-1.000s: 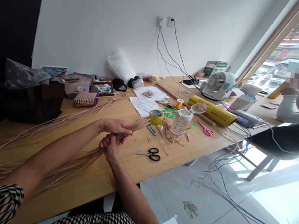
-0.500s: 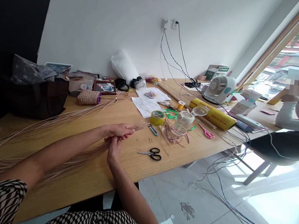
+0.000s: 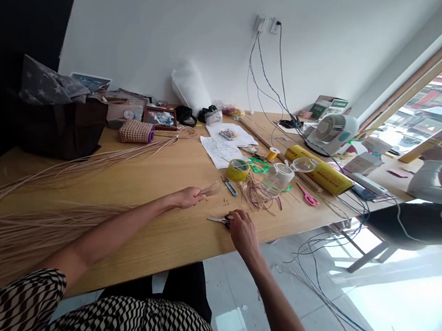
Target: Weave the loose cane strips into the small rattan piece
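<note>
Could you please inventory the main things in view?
Table: one, brown, centre
Strands: many, tan, table's left
Black scissors: one, black, table's front
Jar: one, clear, mid-right
Pink scissors: one, pink, right of jar
Tape: one, yellow, beside jar
Big roll: one, yellow, beyond jar
Fan: one, white, back right
Woven piece: one, tan-purple, back left
Bag: one, black, far left
Person: one, white-sleeved, far right
Left grip: one, bare, around strands
Right grip: one, bare, on black scissors

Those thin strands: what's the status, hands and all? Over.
Left hand closed around strands near one end. Right hand at black-handled scissors, grip unclear. Small scraps and blue tool lie just beyond.
</note>
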`<act>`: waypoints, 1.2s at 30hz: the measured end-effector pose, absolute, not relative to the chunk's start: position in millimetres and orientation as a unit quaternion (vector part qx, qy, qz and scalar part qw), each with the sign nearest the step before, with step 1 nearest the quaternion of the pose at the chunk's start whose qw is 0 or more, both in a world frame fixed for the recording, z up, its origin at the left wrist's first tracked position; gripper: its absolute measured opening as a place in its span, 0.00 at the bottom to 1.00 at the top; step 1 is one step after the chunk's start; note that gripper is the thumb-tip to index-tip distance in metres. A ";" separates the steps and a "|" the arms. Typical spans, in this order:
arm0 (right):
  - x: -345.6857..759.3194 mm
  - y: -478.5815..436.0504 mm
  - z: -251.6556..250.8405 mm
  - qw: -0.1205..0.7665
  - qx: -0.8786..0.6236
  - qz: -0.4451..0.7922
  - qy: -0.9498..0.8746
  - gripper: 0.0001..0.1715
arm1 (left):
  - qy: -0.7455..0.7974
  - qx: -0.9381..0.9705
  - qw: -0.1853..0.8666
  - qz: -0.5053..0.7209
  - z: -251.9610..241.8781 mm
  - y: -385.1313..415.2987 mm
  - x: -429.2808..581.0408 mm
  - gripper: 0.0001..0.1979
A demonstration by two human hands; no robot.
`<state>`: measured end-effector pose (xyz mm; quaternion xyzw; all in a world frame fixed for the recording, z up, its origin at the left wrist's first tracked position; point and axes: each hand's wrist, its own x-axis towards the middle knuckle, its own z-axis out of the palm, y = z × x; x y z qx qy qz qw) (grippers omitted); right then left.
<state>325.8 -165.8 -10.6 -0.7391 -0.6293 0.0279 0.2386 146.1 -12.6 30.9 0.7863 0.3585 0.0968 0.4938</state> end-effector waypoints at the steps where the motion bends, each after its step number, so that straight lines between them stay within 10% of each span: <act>1: 331.4 -167.6 -12.4 0.193 -0.737 0.020 -0.648 0.20 | 0.357 0.780 0.506 0.092 27.8 -13.1 146.9 0.14; 14: 331.7 -154.3 21.9 -0.061 -0.714 0.103 -0.690 0.14 | 0.370 0.707 0.593 0.109 -8.3 -13.7 150.8 0.17; 25: 332.7 -163.6 11.1 0.360 -0.604 0.555 -0.444 0.29 | 0.367 0.656 0.649 0.116 -4.3 -12.0 147.6 0.15; 36: 326.7 -150.7 23.3 0.319 -0.518 0.595 -0.525 0.29 | 0.334 0.646 0.679 0.102 -3.3 -14.2 146.5 0.20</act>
